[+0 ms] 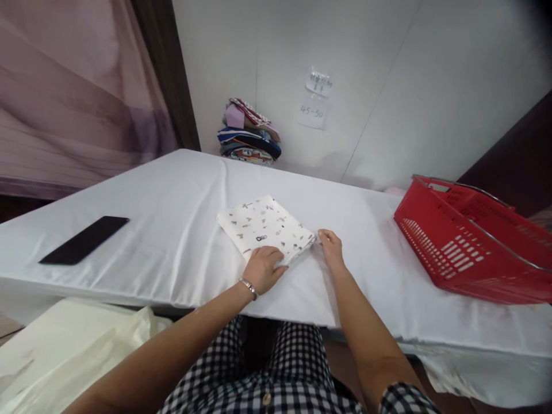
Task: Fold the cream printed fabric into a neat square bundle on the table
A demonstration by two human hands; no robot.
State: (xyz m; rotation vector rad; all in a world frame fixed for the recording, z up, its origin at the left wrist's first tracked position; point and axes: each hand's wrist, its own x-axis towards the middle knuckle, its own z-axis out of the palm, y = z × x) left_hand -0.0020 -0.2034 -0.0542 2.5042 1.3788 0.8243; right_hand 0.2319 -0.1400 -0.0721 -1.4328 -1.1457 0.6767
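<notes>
Pressing my left hand [263,268] flat on the near corner of the folded cloth [266,229], fingers spread, nothing clamped. Right hand [331,246] sits at the cloth's right corner, fingertips touching the edge, not closed on it afaict. Cloth lies mid-table, toward the near edge, white w/ small prints. Looks like the smoothing step of a fold, nearly done. Next move prob needs a two-hand grip under the edges so the fold holds. Phone [85,239] at left edge, red basket [474,241] at right, clothes pile [249,133] at far edge by the wall.
</notes>
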